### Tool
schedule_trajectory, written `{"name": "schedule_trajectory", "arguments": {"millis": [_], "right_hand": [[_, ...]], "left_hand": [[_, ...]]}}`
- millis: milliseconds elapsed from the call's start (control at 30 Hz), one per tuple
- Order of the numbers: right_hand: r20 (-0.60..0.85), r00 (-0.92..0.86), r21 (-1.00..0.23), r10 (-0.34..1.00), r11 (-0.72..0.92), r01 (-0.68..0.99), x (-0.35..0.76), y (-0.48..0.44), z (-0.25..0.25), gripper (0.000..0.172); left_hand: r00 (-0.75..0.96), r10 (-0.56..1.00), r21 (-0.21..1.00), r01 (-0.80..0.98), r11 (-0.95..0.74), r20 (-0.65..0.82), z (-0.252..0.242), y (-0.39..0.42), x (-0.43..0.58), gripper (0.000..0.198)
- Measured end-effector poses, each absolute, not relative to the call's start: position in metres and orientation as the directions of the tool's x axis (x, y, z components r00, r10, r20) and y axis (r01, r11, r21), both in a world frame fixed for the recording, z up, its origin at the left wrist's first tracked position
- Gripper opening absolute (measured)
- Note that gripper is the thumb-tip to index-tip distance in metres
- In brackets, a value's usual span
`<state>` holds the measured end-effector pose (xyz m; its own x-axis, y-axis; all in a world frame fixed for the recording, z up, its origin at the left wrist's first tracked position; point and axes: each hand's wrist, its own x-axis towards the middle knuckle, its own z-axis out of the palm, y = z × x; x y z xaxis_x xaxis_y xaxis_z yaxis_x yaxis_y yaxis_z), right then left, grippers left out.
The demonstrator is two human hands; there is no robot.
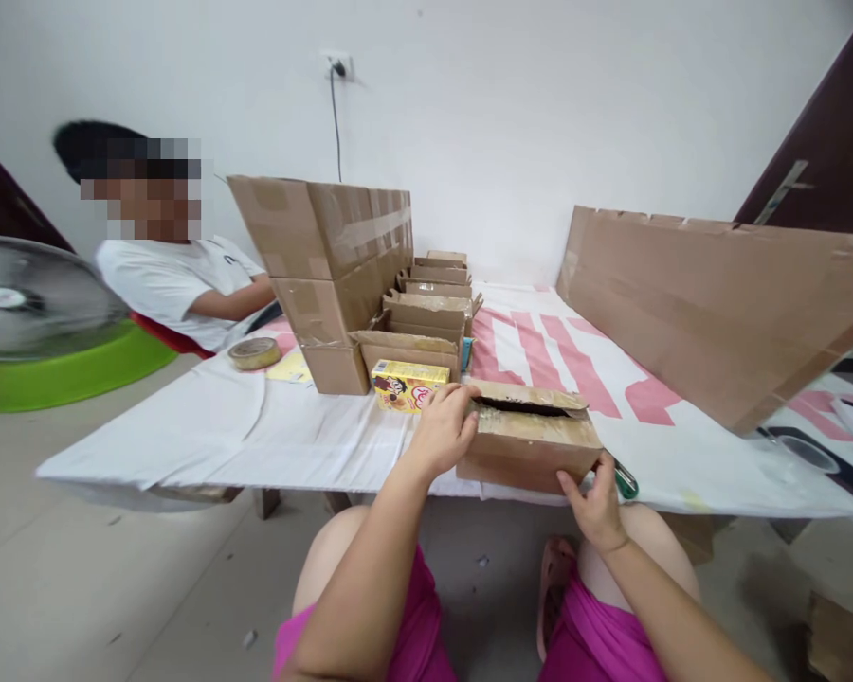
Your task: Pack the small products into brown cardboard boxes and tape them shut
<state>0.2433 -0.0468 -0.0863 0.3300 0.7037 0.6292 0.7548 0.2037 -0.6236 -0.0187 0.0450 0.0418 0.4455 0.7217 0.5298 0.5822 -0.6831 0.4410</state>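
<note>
A small cardboard box (530, 455) stands at the table's front edge, its top flaps parted by a dark gap. My left hand (449, 426) grips its left end, fingers curled over the top corner. At the lower right corner, my right hand (597, 497) pinches the box between thumb and fingers. A yellow printed carton (405, 384) sits just behind and left of my left hand. Partly hidden behind my right hand lies a green-handled tool (626, 481); its kind is unclear.
Stacked taped boxes (341, 256) form a wall at left, beside a row of open-topped boxes (426, 317). A tape roll (254, 353) lies further left. A large cardboard panel (711, 303) stands at right. Another person (177, 284) sits beyond the table, near a fan (35, 303).
</note>
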Motion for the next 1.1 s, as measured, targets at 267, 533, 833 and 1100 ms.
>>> {"name": "schedule_trajectory", "arguments": {"millis": [267, 533, 833, 1100], "right_hand": [[0.613, 0.309, -0.612, 0.727, 0.19, 0.767, 0.242, -0.051, -0.084, 0.057], [0.64, 0.275, -0.571, 0.717, 0.203, 0.796, 0.24, -0.05, -0.081, 0.048], [0.628, 0.268, -0.599, 0.731, 0.234, 0.766, 0.238, -0.054, -0.077, 0.042], [0.765, 0.263, -0.51, 0.587, 0.305, 0.804, 0.246, -0.055, -0.051, 0.052]], "left_hand": [[0.438, 0.691, 0.52, 0.456, -0.722, 0.575, 0.043, 0.044, -0.026, 0.037], [0.397, 0.743, 0.715, 0.25, -0.653, 0.54, 0.041, 0.037, -0.023, 0.036], [0.431, 0.802, 0.91, -0.214, -0.355, 0.414, 0.048, 0.031, -0.019, 0.052], [0.332, 0.861, 0.909, 0.023, -0.417, 0.386, 0.05, 0.022, -0.013, 0.023]]}}
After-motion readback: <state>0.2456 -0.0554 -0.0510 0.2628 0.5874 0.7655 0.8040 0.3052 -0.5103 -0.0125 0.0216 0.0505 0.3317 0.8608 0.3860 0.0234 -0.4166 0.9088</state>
